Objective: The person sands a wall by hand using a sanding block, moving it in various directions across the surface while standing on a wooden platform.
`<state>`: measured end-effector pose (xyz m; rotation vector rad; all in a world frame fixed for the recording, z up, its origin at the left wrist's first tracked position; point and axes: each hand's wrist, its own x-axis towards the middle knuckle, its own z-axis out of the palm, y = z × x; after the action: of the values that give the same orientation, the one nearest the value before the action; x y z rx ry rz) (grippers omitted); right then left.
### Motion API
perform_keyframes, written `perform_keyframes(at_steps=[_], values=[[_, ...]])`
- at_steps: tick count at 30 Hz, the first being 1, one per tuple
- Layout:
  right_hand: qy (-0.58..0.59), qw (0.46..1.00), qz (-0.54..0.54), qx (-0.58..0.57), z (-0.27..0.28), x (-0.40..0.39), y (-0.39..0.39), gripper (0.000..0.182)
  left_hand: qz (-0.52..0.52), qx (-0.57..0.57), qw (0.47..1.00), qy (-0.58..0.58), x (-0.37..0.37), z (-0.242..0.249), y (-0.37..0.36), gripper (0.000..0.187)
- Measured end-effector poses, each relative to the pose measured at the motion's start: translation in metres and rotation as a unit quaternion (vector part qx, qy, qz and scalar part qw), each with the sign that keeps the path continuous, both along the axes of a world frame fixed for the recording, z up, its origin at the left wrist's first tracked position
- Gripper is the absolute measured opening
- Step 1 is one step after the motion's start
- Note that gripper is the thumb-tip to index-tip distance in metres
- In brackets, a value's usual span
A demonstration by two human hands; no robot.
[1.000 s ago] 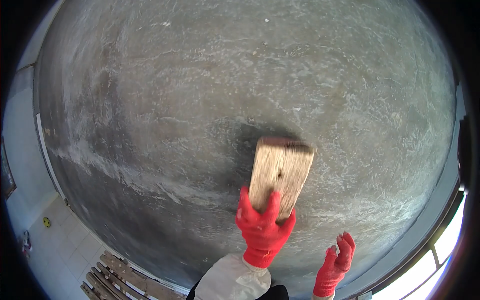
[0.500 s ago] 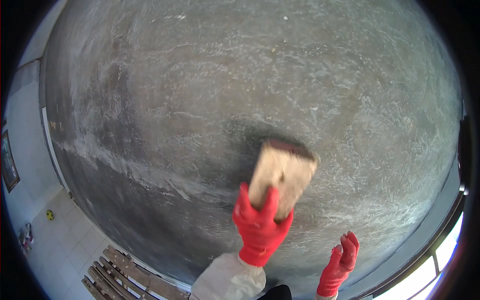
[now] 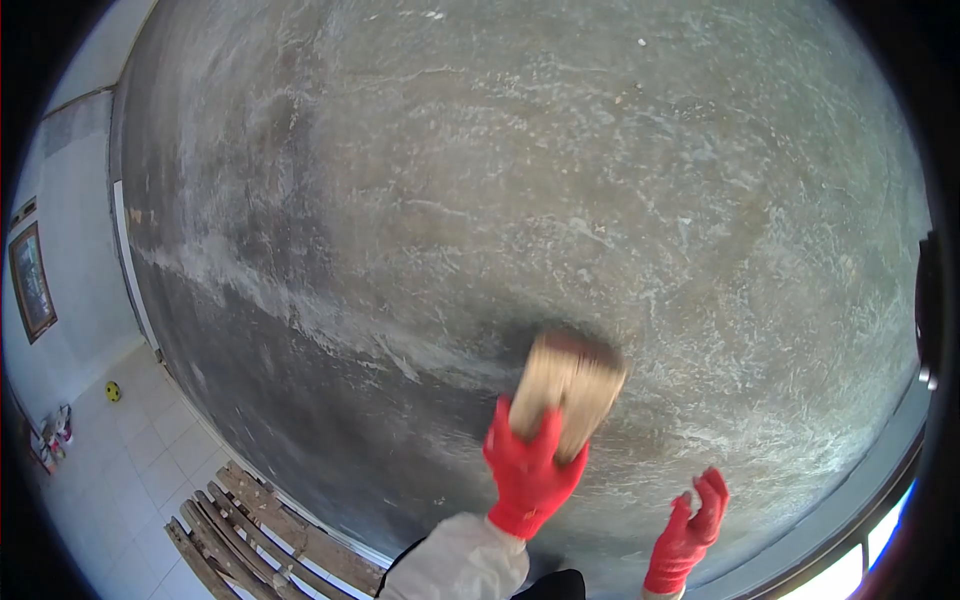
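My left hand [image 3: 530, 468], in a red glove with a pale sleeve, is shut on the lower end of a wooden float [image 3: 566, 388]. The float's flat face presses against a grey, freshly plastered wall [image 3: 520, 180]; it looks blurred, and a dark damp patch surrounds its top edge. My right hand [image 3: 692, 532], also in a red glove, is raised at the lower right near the wall, holding nothing, its fingers loosely curved.
Wooden planks [image 3: 250, 530] lie at the wall's foot on a pale tiled floor [image 3: 120, 460]. A small yellow ball [image 3: 113, 391] and a framed picture [image 3: 33, 280] are at the far left. A bright window frame [image 3: 880, 520] runs along the lower right.
The float has slid lower on the wall and now looks shorter and blurred. My view has shifted, showing more floor at left. My right hand stays raised in much the same spot.
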<state>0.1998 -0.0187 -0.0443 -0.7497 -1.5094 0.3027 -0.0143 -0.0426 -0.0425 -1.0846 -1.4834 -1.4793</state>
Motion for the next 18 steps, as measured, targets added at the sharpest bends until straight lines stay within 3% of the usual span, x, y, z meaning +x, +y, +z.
perform_keyframes(at_steps=[2,5,7,10,12,14,18], values=[[0.015,0.998,-0.044,0.051,0.016,0.004,0.006,0.031,0.023,0.029,0.999,0.001,-0.009,0.073,-0.004,0.086],[0.034,0.996,-0.049,0.062,0.018,0.005,0.012,0.03,0.0,0.056,0.998,-0.001,-0.019,0.09,-0.004,0.075],[0.047,0.996,-0.048,0.06,0.013,-0.003,0.014,0.03,0.007,0.019,1.0,0.017,-0.012,0.042,-0.006,0.085],[-0.009,0.995,-0.052,0.08,-0.014,-0.003,0.013,0.03,-0.003,-0.053,0.998,0.013,-0.006,-0.097,-0.01,0.092],[0.012,1.0,0.015,-0.005,-0.03,-0.007,0.009,0.028,0.003,-0.068,0.998,0.004,-0.008,-0.135,-0.011,0.094],[-0.008,0.999,0.026,-0.017,-0.02,-0.007,0.002,0.026,0.012,-0.041,0.999,-0.01,-0.004,-0.141,-0.011,0.095],[-0.054,0.997,-0.007,0.057,0.007,0.007,0.01,0.027,0.011,0.003,1.0,-0.01,-0.02,0.0,-0.01,0.09]])
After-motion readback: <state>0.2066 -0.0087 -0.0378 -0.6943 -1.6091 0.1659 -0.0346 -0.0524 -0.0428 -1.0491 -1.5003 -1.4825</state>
